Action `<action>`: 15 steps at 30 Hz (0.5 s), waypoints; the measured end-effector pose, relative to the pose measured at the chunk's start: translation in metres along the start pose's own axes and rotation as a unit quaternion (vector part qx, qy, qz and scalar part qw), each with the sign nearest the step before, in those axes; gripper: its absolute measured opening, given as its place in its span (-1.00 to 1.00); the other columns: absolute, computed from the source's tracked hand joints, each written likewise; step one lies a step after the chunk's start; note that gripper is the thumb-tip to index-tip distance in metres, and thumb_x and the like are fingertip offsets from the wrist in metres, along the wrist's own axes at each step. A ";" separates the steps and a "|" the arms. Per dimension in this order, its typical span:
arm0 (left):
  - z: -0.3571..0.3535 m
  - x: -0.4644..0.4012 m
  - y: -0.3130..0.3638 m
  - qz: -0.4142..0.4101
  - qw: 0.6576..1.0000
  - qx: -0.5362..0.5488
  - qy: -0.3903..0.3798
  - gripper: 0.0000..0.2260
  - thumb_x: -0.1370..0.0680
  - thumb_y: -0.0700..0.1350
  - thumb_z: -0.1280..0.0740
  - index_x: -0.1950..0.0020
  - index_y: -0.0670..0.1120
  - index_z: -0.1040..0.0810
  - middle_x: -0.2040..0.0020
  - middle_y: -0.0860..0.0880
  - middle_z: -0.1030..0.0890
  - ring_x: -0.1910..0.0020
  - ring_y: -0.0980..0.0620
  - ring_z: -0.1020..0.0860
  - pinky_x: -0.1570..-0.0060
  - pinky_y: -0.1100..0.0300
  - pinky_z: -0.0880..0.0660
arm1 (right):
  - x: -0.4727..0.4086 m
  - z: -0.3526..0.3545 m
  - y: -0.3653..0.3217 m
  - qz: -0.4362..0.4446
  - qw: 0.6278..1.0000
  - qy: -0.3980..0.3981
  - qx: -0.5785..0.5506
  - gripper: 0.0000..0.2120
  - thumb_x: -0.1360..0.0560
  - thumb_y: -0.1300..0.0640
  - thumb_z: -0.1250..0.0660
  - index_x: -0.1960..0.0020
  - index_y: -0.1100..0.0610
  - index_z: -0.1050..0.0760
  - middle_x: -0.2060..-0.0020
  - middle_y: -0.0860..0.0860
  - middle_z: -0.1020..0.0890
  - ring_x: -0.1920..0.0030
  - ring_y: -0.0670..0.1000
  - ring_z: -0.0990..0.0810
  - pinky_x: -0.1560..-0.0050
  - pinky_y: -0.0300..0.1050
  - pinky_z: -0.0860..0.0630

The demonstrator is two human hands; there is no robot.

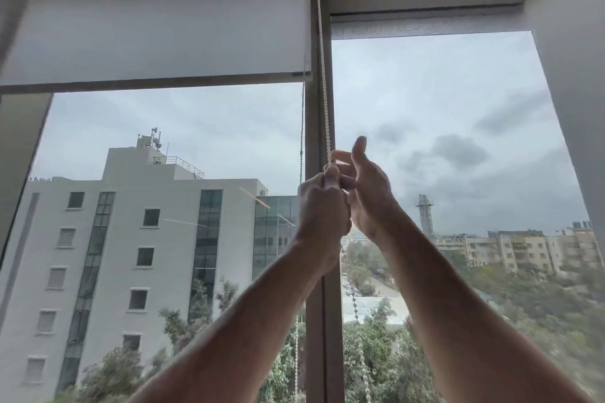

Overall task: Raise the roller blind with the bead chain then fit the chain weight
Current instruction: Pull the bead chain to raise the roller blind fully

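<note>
- The left hand (322, 206) is raised in front of the window post (322, 321), its fingers curled tight round the white bead chain (322, 75).
- The right hand (368, 193) is just beside it, touching it, thumb up and fingers loosely spread; I cannot tell whether they pinch the chain.
- The chain runs taut from the hands up along the post to the ceiling; looser strands hang below the wrists.
- The left roller blind (157, 39) covers only the upper part of its pane.
- The right blind (425, 26) sits higher, near its top box.
- Far outside stands a pale office block (131, 239).
</note>
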State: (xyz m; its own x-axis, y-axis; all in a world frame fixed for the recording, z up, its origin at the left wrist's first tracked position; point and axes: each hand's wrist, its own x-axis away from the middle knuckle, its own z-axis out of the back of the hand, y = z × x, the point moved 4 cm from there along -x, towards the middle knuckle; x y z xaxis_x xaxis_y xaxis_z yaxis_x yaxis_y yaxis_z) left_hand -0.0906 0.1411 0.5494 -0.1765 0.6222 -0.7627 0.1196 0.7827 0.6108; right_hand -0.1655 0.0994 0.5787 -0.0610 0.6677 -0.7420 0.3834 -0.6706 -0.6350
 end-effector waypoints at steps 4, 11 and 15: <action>0.010 0.027 -0.035 -0.009 0.999 -0.043 0.006 -0.60 -0.69 -0.09 -0.12 0.30 -0.04 -0.55 0.48 -0.16 -0.42 0.50 -0.12 -0.34 0.43 0.04 -0.41 | -0.020 -0.027 -0.034 -0.010 0.998 -0.036 0.044 -0.56 -0.67 -0.10 -0.08 -0.24 0.24 -0.46 0.08 0.12 -0.61 0.12 0.08 -0.62 0.25 -0.03 -0.65; 0.022 0.025 -0.051 -0.047 0.993 -0.107 -0.026 -0.56 -0.69 -0.01 -0.12 0.37 0.05 -0.53 0.53 0.05 -0.25 0.57 0.07 -0.18 0.50 0.17 -0.09 | -0.029 -0.049 -0.042 0.137 0.972 0.124 0.145 -0.65 -0.46 0.32 -0.01 0.25 0.03 -0.49 0.38 -0.07 -0.45 0.43 -0.09 -0.37 0.41 -0.20 -0.30; 0.036 0.018 -0.054 -0.079 0.975 -0.199 -0.067 -0.53 -0.64 0.21 -0.05 0.28 0.09 -0.61 0.53 0.02 -0.29 0.57 0.09 -0.24 0.44 0.16 -0.20 | -0.021 -0.042 -0.033 0.224 0.930 0.160 0.245 -0.67 -0.51 0.29 -0.06 0.31 0.00 -0.43 0.43 -0.13 -0.46 0.34 -0.07 -0.41 0.35 -0.14 -0.28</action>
State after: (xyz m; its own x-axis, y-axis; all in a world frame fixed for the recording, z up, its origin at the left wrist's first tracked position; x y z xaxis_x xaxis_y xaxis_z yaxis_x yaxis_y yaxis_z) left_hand -0.0649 0.1110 0.4950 -0.0306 0.5121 -0.8584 -0.2920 0.8167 0.4977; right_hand -0.1385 0.1212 0.6246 0.3103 0.2956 -0.9035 -0.1658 -0.9190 -0.3576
